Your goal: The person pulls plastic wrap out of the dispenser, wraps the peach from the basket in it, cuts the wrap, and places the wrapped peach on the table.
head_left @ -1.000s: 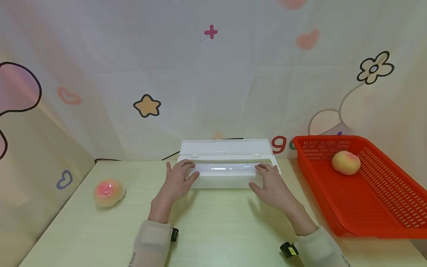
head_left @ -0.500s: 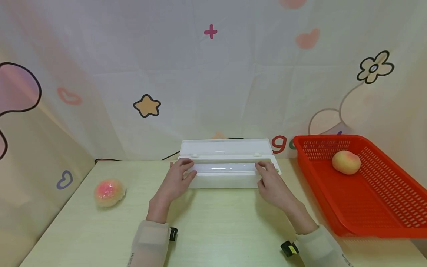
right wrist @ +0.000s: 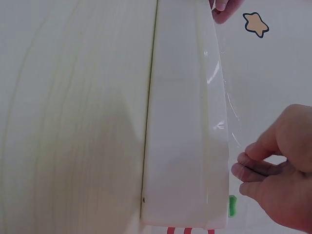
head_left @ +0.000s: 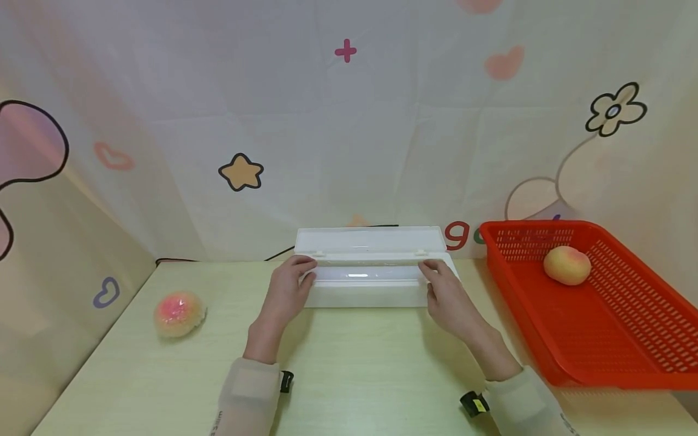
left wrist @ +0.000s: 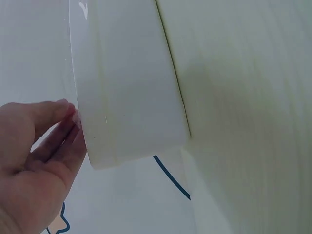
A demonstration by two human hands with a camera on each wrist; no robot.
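A long white cling film dispenser (head_left: 365,297) stands on the table with its lid (head_left: 371,239) flipped up at the back. Inside, the roll shows a bright glint, and clear cling film (head_left: 368,263) stretches between the hands just above it. My left hand (head_left: 286,287) pinches the film at the left end between thumb and fingers. At the other end my right hand (head_left: 447,298) pinches it too. In the right wrist view, thin glinting cling film (right wrist: 233,107) runs toward the right fingertips (right wrist: 241,170), beside a small green piece (right wrist: 232,205) on the dispenser's end.
On the right sits a red plastic basket (head_left: 578,339) with a peach (head_left: 567,265) in it. A pink-topped peach-like item (head_left: 179,314), shiny as if wrapped, lies on the table (head_left: 360,375) at left. A printed curtain (head_left: 349,151) hangs behind the dispenser.
The thumbs have closed against the fingers at both ends of the cling film. The hands have risen slightly, and a stretched film edge now shows above the roll.
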